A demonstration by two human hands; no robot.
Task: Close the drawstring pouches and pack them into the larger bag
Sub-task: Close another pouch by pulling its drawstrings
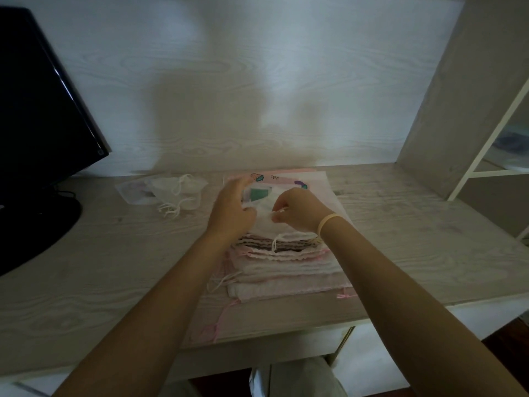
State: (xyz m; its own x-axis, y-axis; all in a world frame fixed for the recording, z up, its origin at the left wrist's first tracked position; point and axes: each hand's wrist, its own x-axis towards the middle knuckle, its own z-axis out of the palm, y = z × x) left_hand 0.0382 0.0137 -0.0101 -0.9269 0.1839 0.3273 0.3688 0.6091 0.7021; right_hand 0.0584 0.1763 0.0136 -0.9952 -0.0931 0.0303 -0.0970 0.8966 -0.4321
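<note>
Your two forearms are bare from the lower edge of the view right up to each grip, with no sleeve showing on either one. Just behind your right hand a thin, pale band circles the wrist, plain and without any marking you can read; your left hand and its wrist carry nothing. Far below both, between your arms, a fold of light-coloured clothing shows.
</note>
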